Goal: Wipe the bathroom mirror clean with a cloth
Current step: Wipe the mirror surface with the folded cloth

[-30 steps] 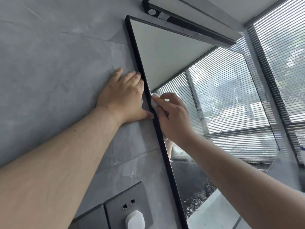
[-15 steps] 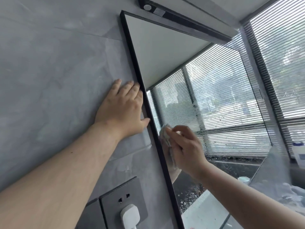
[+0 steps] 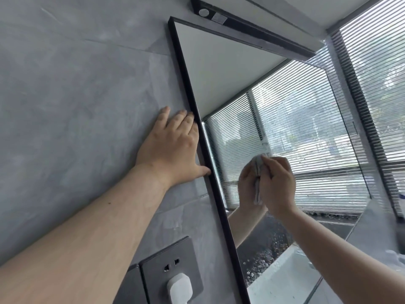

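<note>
1. One mirror [image 3: 219, 73] with a black frame [image 3: 197, 128] hangs on the grey wall [image 3: 76, 95].
2. One cloth [image 3: 258, 165], pale and bunched, lies against the glass in the mirror's lower middle, clear of the frame.
3. Two hands:
   - The right hand [image 3: 277, 183] has its fingers curled round the cloth and holds it on the glass (its reflection meets it there).
   - The left hand [image 3: 173, 148] lies flat on the wall with straight fingers and grips nothing. Its thumb tip touches the frame.
4. One socket [image 3: 173, 266] sits low on the wall and holds one white plug [image 3: 179, 290].
5. One dark light bar [image 3: 252, 25] runs above the mirror.
6. Slatted blinds [image 3: 377, 84] cover the window at the right, and the glass also reflects them.
</note>
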The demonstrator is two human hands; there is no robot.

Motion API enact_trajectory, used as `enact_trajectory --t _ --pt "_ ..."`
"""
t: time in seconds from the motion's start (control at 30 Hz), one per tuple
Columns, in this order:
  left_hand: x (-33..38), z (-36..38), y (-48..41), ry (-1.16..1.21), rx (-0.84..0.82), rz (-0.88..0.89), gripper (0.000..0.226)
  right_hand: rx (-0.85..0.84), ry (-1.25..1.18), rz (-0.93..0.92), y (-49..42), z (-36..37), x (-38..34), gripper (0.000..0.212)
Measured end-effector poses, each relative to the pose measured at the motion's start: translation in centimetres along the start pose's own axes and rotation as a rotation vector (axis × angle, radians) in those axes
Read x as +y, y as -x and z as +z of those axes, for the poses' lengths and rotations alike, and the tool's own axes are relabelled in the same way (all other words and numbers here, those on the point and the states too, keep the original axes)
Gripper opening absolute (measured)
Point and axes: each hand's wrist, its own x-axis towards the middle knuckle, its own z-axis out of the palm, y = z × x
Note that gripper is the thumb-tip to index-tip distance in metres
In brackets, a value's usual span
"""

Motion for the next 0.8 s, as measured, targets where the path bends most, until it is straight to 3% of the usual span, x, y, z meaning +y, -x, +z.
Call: enact_trajectory --t 0.23,0.37,0.5,0.67,0.8 --pt "0.0 0.2 0.4 0.017 0.015 0.008 0.115 -0.091 -0.141 -0.545 7.3 0.3 -2.0 0.016" --pt "0.1 0.1 0.6 0.012 0.018 0.01 0.113 -0.127 -0.171 -0.634 6.8 0.0 -1.3 0.018" --pt "0.0 0.0 0.6 0.021 0.035 0.009 0.112 -0.074 -0.091 -0.475 4.7 -0.3 0.4 0.017" --pt "0.1 0.1 0.7 0.027 0.044 0.007 0.11 0.002 -0.009 0.085 1.9 -1.2 3.9 0.013" --pt "0.1 0.1 0.6 0.034 0.051 0.004 0.109 0.015 0.038 0.102 2.1 -1.2 3.0 0.017"
